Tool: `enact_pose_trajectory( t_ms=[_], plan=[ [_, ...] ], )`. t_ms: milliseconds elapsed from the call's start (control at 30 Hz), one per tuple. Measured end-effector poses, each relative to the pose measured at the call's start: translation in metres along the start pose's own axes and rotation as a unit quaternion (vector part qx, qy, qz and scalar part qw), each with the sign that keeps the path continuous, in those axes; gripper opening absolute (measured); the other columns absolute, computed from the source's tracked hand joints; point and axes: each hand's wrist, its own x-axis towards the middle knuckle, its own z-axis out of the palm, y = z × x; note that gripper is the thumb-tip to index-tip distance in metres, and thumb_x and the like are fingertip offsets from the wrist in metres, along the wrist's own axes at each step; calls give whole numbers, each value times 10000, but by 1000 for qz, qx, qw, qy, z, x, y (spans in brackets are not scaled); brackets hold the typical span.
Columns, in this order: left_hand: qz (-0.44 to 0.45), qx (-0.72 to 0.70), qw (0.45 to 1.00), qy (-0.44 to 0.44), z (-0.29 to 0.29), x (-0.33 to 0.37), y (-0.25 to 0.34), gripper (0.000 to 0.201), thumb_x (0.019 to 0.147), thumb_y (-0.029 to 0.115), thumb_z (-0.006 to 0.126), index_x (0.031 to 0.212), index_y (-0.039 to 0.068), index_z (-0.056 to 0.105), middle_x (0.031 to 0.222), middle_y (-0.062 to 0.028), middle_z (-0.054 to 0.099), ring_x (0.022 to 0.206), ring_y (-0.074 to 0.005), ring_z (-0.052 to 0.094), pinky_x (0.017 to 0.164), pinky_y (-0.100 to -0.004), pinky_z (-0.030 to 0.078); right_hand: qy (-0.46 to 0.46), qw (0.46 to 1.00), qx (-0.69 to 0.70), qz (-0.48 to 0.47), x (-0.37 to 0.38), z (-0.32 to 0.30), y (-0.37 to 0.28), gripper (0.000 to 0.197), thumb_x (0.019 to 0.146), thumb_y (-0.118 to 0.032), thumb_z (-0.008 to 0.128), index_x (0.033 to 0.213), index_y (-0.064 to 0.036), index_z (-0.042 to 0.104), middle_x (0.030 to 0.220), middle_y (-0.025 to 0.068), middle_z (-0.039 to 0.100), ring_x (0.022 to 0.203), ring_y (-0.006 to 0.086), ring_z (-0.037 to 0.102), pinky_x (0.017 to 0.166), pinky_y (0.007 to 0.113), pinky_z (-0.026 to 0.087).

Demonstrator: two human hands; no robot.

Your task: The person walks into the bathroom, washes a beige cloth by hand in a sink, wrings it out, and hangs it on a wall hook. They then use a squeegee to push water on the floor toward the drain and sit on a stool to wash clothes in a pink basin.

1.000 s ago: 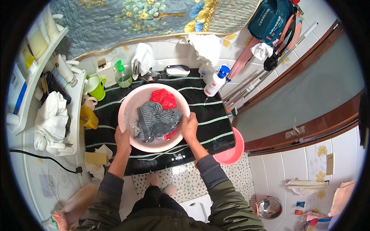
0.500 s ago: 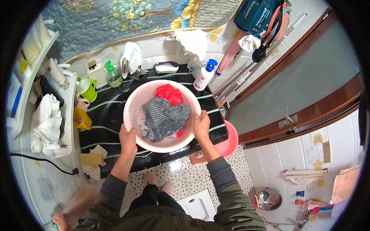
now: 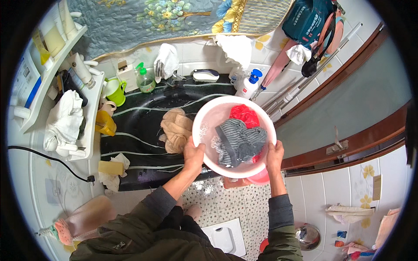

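Observation:
Both hands carry a pale pink basin [image 3: 209, 164] by its rim, over the right part of the black sink counter. My left hand [image 3: 193, 154] grips the near left rim, and my right hand [image 3: 274, 157] grips the right rim. In the basin, soapy water holds a grey striped garment [image 3: 241, 141] and a red cloth [image 3: 245, 115]. A tan cloth [image 3: 176, 130] lies crumpled in the black sink, just left of the basin. Most of my fingers are hidden under the rim.
A white pump bottle [image 3: 248, 85] and a scrub brush [image 3: 206, 75] stand along the back. At the left are a green soap bottle [image 3: 146, 80], a green cup [image 3: 115, 92] and a yellow soap bar [image 3: 110, 168]. A darker pink bucket [image 3: 261, 177] sits low, partly behind the basin. A framed door [image 3: 348, 104] is right.
The basin has moved right in both hands, from the middle of the counter towards its right end. The tan cloth in the sink, hidden before, now shows.

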Motion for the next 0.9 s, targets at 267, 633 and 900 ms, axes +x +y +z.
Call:
enact_pose_trajectory(
  t_ms=[267,633,900],
  plan=[
    [34,80,996,-5,35,-12,-14,290,871,89,572,1145,3,529,979,-114,616,885,-177,577,811,-334,466,7,1000,-5,1,22,-33,31,161,911,-87,550,989,51,578,792,54,594,676,117,521,613,289,448],
    [-74,1,985,-153,9,-15,15,456,980,374,506,1268,21,487,1109,-97,594,976,-185,582,855,-314,472,-21,999,27,4,42,-50,41,293,961,-230,541,1093,29,580,933,57,606,767,107,537,663,266,462],
    [-25,264,958,107,-127,87,-21,586,811,56,701,1304,-25,395,1201,-157,561,1046,-210,590,855,-335,516,132,977,25,-169,-115,-7,-75,228,999,-205,460,973,-12,579,782,12,462,695,99,409,598,262,349]
  ],
)
